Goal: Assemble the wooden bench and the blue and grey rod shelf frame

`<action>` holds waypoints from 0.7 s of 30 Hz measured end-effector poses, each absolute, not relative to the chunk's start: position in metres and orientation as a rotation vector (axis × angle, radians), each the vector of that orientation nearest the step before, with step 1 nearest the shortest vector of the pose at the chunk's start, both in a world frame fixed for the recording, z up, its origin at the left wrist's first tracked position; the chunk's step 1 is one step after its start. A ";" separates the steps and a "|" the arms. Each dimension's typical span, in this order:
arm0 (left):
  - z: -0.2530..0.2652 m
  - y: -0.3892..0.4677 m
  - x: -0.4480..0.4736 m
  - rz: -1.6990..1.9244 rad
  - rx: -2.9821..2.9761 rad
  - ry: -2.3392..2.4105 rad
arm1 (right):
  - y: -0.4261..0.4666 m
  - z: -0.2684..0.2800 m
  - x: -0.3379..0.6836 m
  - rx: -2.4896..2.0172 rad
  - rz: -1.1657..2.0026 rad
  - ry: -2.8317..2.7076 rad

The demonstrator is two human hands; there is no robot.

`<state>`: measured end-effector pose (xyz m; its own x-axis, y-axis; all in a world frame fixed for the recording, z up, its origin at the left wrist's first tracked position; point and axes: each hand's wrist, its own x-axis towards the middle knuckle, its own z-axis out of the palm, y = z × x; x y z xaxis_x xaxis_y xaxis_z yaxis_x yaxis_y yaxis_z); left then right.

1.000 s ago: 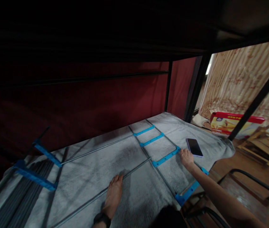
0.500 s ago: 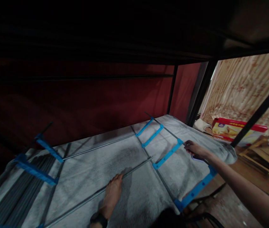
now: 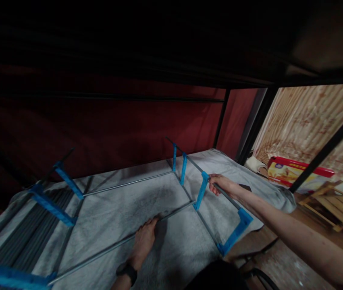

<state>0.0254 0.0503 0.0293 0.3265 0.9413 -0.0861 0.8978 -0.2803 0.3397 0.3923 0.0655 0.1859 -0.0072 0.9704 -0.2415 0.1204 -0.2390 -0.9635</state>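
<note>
My left hand [image 3: 145,238] is closed over a thin metal rod [image 3: 98,254] that runs across the near side. That rod's right end reaches the foot of a blue plastic bracket [image 3: 201,192]. Several such brackets join two long rods into the right side frame, which stands tilted up. My right hand [image 3: 220,184] grips the frame's upper rod [image 3: 228,197] just beside this bracket. Farther back, another crosswise rod [image 3: 129,185] spans to the left side frame, which has similar blue brackets [image 3: 55,210]. A dark watch or band is on my left wrist.
A grey blanket [image 3: 123,209] covers the surface underneath. Several dark rods [image 3: 23,229] lie bundled at left. Black bunk posts [image 3: 257,121] and a low dark top surround the space. A dark flat object [image 3: 245,187] lies behind my right forearm. A red-yellow box [image 3: 298,171] and wooden slats [image 3: 340,205] stand right.
My right hand has moved left with the upper rod, swinging the right frame's brackets from leaning outward to more upright. The near rod's end now meets the bracket foot. My left hand stays on its rod.
</note>
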 end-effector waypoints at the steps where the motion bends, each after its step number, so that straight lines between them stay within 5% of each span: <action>1: 0.029 0.050 0.025 0.201 2.271 1.631 | 0.069 0.183 0.389 -1.499 1.304 -1.207; 6: 0.032 0.051 0.025 0.177 2.256 1.643 | 0.085 0.174 0.390 -1.537 1.070 -1.360; 21: 0.045 0.055 0.028 0.214 2.235 1.642 | 0.090 0.189 0.350 -1.259 1.215 -1.126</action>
